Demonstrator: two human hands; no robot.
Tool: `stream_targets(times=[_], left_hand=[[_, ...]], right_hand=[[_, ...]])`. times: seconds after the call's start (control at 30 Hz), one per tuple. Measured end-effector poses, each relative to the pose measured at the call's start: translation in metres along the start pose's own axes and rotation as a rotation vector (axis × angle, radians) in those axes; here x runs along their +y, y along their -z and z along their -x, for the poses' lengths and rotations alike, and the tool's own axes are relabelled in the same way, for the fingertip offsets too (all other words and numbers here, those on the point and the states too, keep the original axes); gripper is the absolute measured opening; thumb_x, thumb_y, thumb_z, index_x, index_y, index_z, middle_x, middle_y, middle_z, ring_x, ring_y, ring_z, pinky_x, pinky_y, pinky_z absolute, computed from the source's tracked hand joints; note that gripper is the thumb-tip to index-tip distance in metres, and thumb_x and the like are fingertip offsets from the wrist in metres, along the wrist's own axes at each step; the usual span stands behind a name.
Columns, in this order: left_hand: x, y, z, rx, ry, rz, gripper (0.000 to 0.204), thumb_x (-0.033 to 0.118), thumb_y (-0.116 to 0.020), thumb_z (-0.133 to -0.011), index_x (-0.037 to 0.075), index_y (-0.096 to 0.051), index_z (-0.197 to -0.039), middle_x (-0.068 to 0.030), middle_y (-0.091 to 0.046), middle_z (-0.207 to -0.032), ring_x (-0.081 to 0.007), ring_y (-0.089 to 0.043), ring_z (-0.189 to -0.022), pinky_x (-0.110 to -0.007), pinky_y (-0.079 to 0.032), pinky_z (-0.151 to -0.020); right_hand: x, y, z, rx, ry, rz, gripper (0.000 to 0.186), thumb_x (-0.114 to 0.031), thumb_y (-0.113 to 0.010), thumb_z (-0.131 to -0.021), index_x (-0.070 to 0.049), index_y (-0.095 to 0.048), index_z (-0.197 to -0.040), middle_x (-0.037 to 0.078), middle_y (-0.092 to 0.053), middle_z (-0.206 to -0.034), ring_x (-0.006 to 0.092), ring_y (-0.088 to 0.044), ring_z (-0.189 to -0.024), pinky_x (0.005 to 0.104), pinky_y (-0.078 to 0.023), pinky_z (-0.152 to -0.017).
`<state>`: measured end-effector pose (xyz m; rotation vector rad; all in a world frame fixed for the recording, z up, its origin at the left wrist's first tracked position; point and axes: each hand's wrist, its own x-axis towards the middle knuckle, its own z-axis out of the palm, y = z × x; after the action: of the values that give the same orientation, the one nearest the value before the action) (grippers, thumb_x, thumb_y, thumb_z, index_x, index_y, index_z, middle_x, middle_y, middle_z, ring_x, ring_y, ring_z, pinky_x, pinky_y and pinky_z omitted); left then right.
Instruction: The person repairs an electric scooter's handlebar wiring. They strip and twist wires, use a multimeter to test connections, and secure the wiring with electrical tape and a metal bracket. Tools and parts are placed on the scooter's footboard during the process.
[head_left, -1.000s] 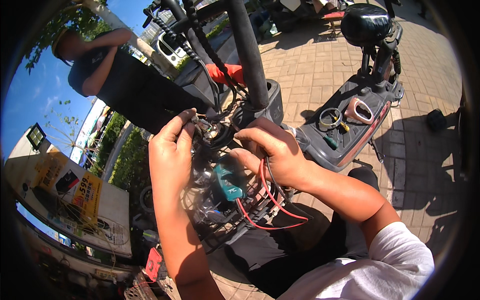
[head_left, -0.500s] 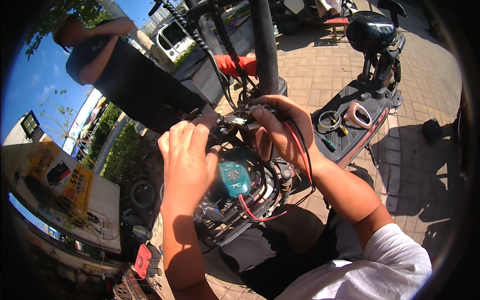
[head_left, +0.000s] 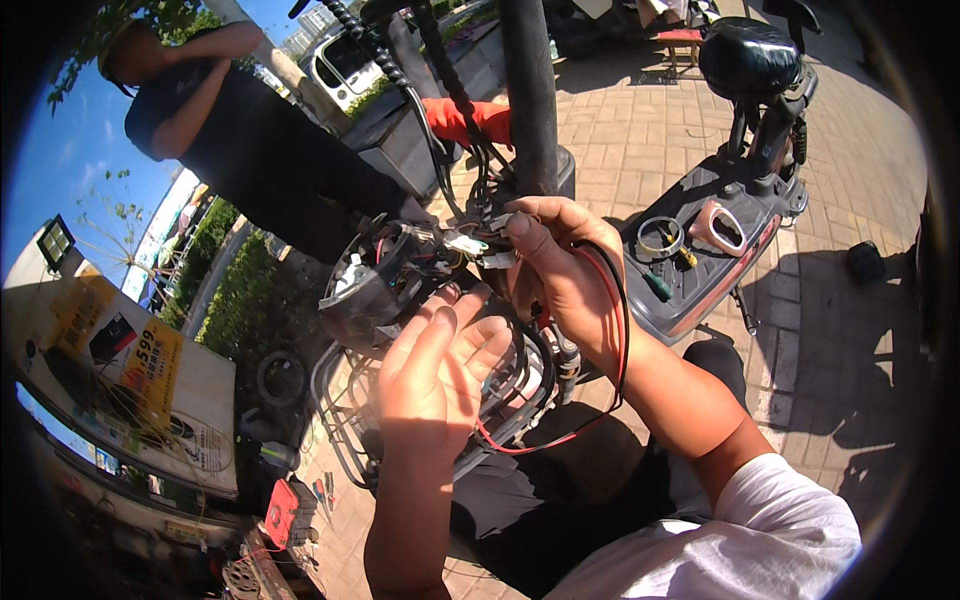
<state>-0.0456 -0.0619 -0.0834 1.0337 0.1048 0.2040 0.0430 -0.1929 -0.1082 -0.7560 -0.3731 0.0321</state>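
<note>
In front of the black steering column [head_left: 528, 100], my right hand [head_left: 572, 268] pinches a pale wire connector [head_left: 497, 224] between thumb and fingers. Red and black leads [head_left: 622, 345] loop over that hand and down past the wrist. My left hand [head_left: 440, 365] is turned palm up with its fingers apart, holding nothing visible. It lies just below a bundle of loose wires and white plugs [head_left: 465, 243]. Beside its fingertips hangs a dark round lamp housing [head_left: 365, 290], its open back full of wires. A wire basket [head_left: 345, 425] sits beneath, partly covered by my left hand.
A footboard [head_left: 690, 230] at right carries a ring [head_left: 660, 237], a pinkish trim piece [head_left: 719, 228] and a green-handled screwdriver [head_left: 656, 287]. A person [head_left: 240, 130] stands at far left. A red tool case [head_left: 290, 512] is at lower left, with a tyre [head_left: 282, 380] beyond it.
My left hand has come away from the wires, moved down and right, and opened palm up. The lamp housing now shows; the teal meter is no longer visible. My right hand stays at the connector.
</note>
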Motion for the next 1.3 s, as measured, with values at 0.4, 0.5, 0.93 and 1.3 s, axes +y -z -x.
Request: stream_targets(times=[0.4, 0.5, 0.93, 1.3], left_hand=[[-0.018, 0.011, -0.032, 0.063, -0.126, 0.466, 0.017, 0.013, -0.057, -0.093, 0.002, -0.058, -0.105, -0.0111, -0.058, -0.113, -0.0248, -0.053, -0.110, -0.042, -0.039, -0.105], [-0.024, 0.010, -0.037, 0.020, -0.167, 0.449, 0.012, 0.007, -0.058, -0.095, 0.000, -0.061, -0.104, -0.0111, -0.062, -0.109, -0.0237, -0.057, -0.107, -0.039, -0.043, -0.104], [-0.048, 0.006, -0.034, -0.021, -0.505, 0.304, 0.017, 0.002, -0.058, -0.096, -0.003, -0.059, -0.112, -0.0104, -0.066, -0.106, -0.0232, -0.064, -0.102, -0.038, -0.050, -0.098], [-0.031, 0.009, -0.033, -0.226, -0.283, 0.487, 0.033, 0.026, -0.047, -0.103, 0.001, -0.058, -0.121, -0.0091, -0.063, -0.118, -0.0209, -0.053, -0.117, -0.039, -0.035, -0.109]], right_hand=[[0.025, 0.008, -0.004, 0.051, 0.087, 0.066, 0.019, -0.011, -0.063, -0.096, 0.000, -0.062, -0.111, 0.003, -0.066, -0.082, 0.0033, -0.052, -0.057, 0.0179, -0.038, -0.047], [0.024, 0.011, 0.002, 0.024, 0.101, 0.187, 0.018, -0.011, -0.063, -0.096, -0.001, -0.062, -0.111, 0.004, -0.066, -0.082, 0.0048, -0.054, -0.059, 0.0193, -0.040, -0.049], [-0.034, -0.019, -0.008, -0.569, 0.877, 1.420, 0.054, -0.002, -0.073, -0.071, -0.015, -0.064, -0.122, 0.014, -0.060, -0.126, 0.0285, -0.071, -0.084, 0.0346, -0.059, -0.063], [-0.023, -0.016, -0.016, -0.382, 0.487, 0.950, 0.023, 0.004, -0.069, -0.084, 0.000, -0.060, -0.105, 0.013, -0.065, -0.091, 0.0210, -0.066, -0.077, 0.0304, -0.052, -0.066]])
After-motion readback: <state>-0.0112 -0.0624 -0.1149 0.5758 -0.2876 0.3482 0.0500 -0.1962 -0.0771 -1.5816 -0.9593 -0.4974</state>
